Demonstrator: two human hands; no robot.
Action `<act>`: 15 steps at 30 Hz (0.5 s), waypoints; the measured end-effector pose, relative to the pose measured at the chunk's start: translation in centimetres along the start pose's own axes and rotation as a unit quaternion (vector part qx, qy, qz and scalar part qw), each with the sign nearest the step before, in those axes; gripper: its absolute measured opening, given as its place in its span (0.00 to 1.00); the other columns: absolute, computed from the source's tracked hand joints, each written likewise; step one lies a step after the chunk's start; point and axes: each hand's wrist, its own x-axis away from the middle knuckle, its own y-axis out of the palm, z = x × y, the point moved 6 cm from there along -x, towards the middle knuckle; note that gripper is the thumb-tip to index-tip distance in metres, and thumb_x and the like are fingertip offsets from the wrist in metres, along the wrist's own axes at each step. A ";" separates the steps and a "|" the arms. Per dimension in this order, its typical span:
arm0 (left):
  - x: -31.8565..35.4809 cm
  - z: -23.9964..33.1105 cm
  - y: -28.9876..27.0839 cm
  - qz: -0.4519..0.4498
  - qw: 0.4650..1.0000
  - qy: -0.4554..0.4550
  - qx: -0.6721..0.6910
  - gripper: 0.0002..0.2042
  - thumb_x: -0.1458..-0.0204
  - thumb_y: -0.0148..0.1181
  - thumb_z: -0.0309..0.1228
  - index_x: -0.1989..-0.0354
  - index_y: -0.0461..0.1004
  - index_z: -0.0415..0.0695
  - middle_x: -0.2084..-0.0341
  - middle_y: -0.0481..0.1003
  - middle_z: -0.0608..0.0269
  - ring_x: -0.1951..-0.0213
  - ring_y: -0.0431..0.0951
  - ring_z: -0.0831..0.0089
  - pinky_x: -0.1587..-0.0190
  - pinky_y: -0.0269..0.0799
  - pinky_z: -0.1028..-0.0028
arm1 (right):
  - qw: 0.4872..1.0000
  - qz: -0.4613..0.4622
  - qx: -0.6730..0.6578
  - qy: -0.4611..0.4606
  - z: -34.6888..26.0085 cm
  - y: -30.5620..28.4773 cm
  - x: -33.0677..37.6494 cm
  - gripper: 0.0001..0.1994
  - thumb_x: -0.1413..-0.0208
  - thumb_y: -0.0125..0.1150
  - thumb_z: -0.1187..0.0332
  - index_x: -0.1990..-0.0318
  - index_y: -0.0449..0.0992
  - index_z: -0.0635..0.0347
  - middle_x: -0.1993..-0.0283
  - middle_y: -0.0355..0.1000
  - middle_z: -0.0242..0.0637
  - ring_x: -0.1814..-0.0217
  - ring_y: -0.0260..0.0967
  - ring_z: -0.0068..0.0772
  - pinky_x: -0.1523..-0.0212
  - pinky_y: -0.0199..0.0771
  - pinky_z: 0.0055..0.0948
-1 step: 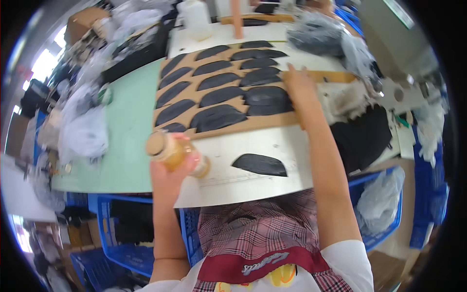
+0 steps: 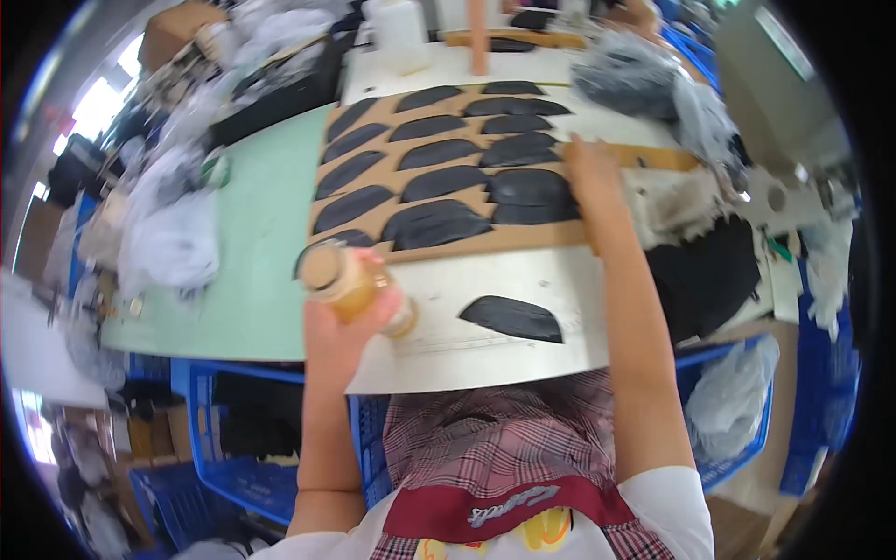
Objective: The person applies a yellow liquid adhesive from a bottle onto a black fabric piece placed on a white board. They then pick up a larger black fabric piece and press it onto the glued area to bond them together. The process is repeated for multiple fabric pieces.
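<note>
Head view: plastic bags (image 2: 173, 238) crowd the left; black cloth (image 2: 705, 280) lies at right. The left hand (image 2: 336, 334), wrapped around an amber bottle (image 2: 353, 292), partly hides the lower-left corner of cardboard (image 2: 523, 236) bearing black pieces (image 2: 436, 225). The right hand (image 2: 594, 175) is at its right edge, grip unclear. White desk (image 2: 443, 280); blue crates (image 2: 247, 495) below.

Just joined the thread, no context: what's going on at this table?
A person's left hand is wrapped around a bottle of amber liquid near the table's front edge. Their right hand is at the right edge of a cardboard sheet; whether it grips or just rests is unclear. Curved black pieces lie in columns on the cardboard. One separate black piece lies in front of it, on the white tabletop.
</note>
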 end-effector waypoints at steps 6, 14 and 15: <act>1.2 0.0 -0.6 0.010 0.998 0.055 -0.010 0.34 0.60 0.74 0.30 0.44 0.62 0.40 0.54 0.71 0.59 0.51 0.72 0.70 0.46 0.67 0.70 | 0.999 -0.019 -0.040 0.015 -1.1 -2.8 0.4 0.12 0.45 0.58 0.67 0.56 0.71 0.61 0.61 0.70 0.50 0.56 0.70 0.56 0.56 0.71 0.46; 2.8 -2.7 -0.4 -0.021 0.997 -0.028 -0.073 0.39 0.59 0.73 0.31 0.40 0.56 0.40 0.49 0.70 0.55 0.46 0.70 0.66 0.43 0.65 0.68 | 0.657 -0.184 -0.730 -0.039 -12.3 -13.0 3.3 0.18 0.49 0.66 0.66 0.55 0.68 0.64 0.55 0.71 0.39 0.43 0.69 0.40 0.46 0.71 0.34; 2.6 -2.3 -0.4 -0.021 0.996 -0.021 -0.081 0.38 0.58 0.73 0.31 0.40 0.56 0.40 0.49 0.70 0.55 0.46 0.70 0.66 0.43 0.65 0.68 | 0.604 -0.180 -0.773 -0.073 -14.1 -14.2 4.0 0.15 0.50 0.67 0.70 0.58 0.69 0.63 0.54 0.72 0.40 0.48 0.72 0.36 0.49 0.73 0.29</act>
